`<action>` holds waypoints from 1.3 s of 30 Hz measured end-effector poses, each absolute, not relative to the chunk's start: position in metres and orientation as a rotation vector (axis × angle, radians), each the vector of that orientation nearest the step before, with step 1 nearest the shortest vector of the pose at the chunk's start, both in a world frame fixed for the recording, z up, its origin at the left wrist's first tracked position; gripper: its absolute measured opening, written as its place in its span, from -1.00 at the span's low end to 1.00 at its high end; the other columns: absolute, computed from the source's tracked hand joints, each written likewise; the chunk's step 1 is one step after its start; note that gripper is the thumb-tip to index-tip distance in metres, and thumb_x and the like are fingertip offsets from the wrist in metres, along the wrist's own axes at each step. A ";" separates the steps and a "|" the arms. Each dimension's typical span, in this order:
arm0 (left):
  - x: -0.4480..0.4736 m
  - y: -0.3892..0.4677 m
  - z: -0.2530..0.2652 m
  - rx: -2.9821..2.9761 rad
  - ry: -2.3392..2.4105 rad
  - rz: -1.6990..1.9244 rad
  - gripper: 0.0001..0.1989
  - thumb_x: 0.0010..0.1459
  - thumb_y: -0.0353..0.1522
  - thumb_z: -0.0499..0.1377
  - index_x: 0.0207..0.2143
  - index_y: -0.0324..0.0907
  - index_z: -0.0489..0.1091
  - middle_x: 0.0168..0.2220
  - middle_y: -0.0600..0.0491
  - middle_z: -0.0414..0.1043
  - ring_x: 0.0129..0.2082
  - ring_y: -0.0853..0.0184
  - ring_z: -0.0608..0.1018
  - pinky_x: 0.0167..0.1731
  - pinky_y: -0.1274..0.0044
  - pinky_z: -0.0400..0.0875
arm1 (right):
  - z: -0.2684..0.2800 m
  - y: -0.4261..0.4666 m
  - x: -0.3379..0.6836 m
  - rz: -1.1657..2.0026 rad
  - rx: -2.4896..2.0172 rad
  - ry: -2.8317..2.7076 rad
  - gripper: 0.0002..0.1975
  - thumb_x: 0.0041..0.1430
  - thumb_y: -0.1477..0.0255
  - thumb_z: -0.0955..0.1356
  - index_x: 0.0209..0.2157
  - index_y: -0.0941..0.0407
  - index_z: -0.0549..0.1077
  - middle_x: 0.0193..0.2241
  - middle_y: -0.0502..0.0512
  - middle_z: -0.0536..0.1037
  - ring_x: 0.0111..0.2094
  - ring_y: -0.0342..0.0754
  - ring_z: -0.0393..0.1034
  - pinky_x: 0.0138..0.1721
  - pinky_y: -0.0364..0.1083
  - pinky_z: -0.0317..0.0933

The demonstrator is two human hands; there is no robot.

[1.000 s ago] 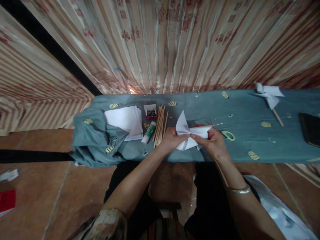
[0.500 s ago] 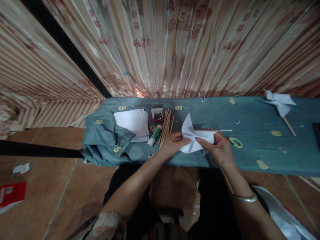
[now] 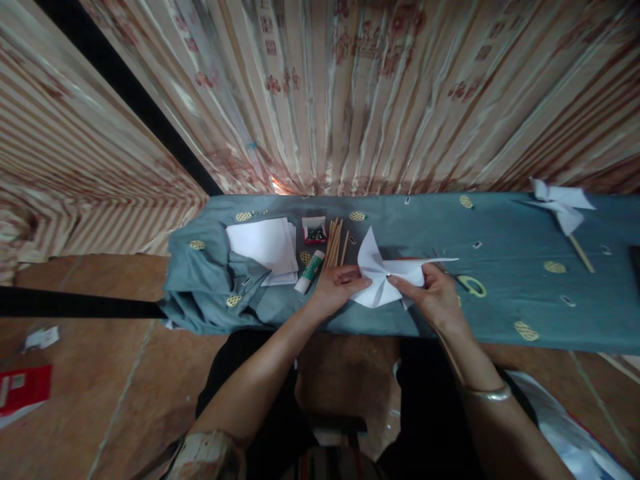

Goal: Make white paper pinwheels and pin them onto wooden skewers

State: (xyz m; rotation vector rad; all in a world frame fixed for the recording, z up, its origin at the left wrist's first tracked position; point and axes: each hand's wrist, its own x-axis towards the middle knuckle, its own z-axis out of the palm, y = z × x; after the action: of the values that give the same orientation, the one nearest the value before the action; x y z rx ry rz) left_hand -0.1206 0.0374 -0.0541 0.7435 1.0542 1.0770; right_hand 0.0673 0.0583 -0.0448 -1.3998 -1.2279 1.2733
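A white paper pinwheel is held up between both hands over the near part of the table. My left hand pinches its left side between thumb and fingers. With its thumb close to a small dark pin head at the centre, my right hand grips the right side. Part of a reddish-brown thing shows behind the paper, mostly hidden. Just right of my right hand lies a pair of scissors with yellow-green handles.
Left of the hands are several wooden sticks, a glue stick, an open box of pins and stacked white paper. A pinwheel on a stick lies at right on the cloth-covered table. Curtains hang behind.
Both hands and the pinwheel have shifted slightly left. The grip stays the same, and the things on the table lie where they were.
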 end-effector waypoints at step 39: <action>-0.137 0.069 -0.051 2.225 1.905 0.295 -0.65 0.25 -0.39 0.13 0.07 -0.28 0.37 -0.07 -0.15 0.49 0.04 0.14 0.46 0.06 0.37 0.35 | -0.030 0.051 0.075 1.295 -1.447 -1.220 -0.47 -0.30 0.14 0.58 -0.27 0.12 0.53 -0.43 0.08 0.65 -0.45 0.00 0.52 -0.43 -0.05 0.41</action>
State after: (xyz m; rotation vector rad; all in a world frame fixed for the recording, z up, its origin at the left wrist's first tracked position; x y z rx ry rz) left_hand -0.1369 0.0695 -0.0509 2.2247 1.9055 0.2949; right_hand 0.0753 0.0507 -0.0303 -1.4468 -1.2204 1.2955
